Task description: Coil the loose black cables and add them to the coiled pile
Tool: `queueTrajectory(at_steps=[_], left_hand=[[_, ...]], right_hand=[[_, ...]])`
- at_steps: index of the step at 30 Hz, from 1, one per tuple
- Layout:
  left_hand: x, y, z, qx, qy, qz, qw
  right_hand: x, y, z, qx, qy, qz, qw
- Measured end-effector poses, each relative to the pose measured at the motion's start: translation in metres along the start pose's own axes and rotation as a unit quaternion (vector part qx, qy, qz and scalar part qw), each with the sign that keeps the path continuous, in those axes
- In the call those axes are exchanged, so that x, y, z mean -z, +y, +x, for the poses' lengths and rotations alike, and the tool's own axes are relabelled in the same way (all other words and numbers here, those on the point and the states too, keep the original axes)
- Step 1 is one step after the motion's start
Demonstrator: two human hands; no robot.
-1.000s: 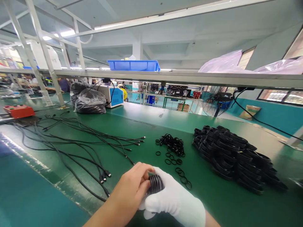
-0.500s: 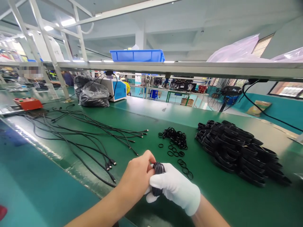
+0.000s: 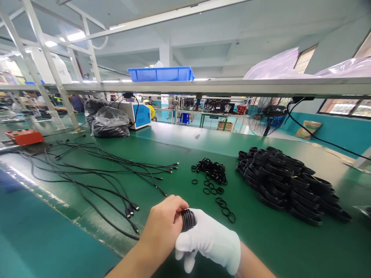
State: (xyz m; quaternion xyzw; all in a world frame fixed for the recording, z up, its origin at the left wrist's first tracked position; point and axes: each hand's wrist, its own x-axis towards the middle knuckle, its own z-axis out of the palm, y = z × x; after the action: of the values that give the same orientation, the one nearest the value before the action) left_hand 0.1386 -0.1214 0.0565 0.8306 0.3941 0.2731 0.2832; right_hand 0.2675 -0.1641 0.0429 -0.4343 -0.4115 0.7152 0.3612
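A coiled black cable (image 3: 188,220) is gripped between my two hands near the front edge of the bench. My bare left hand (image 3: 165,221) is closed on the coil's left side, its fingertips mostly hidden behind the loops. From the right, my white-gloved right hand (image 3: 207,240) wraps the same coil, thumb across its front and fingers curled below. Beyond my hands lies a heap of small black rings (image 3: 213,171), with several loose rings (image 3: 222,203) trailing toward me. Several uncoiled black cables (image 3: 107,185) stretch over the bench to the left, plug ends toward my hands.
A large pile of coiled cables (image 3: 285,181) sits at the right of the green bench (image 3: 179,148). At the left stand an orange control box (image 3: 24,137), a black plastic bag (image 3: 110,121) and a blue-white machine (image 3: 142,115). An overhead shelf holds a blue tray (image 3: 160,74).
My hands have shifted slightly left and down in view with the coil. My gloved thumb and fingers have slid lower around it. The camera view has turned a little to the right.
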Motion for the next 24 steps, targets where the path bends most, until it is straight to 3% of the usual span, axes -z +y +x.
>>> queueTrajectory(at_steps=[5, 12, 19, 24], left_hand=[[0.002, -0.001, 0.001, -0.006, -0.026, -0.041, 0.999], [-0.006, -0.020, -0.009, -0.075, 0.019, -0.003, 0.997], [-0.011, -0.022, -0.005, -0.036, 0.038, 0.030, 0.998], [-0.008, -0.013, 0.000, -0.011, 0.016, -0.031, 0.999]], right_hand=[[0.005, 0.005, 0.002, -0.001, -0.018, 0.025, 1.000], [-0.001, 0.008, 0.005, -0.014, -0.001, -0.003, 1.000], [-0.001, 0.009, 0.011, 0.004, 0.005, 0.040, 0.999], [-0.002, 0.003, 0.003, -0.002, 0.032, 0.037, 0.999]])
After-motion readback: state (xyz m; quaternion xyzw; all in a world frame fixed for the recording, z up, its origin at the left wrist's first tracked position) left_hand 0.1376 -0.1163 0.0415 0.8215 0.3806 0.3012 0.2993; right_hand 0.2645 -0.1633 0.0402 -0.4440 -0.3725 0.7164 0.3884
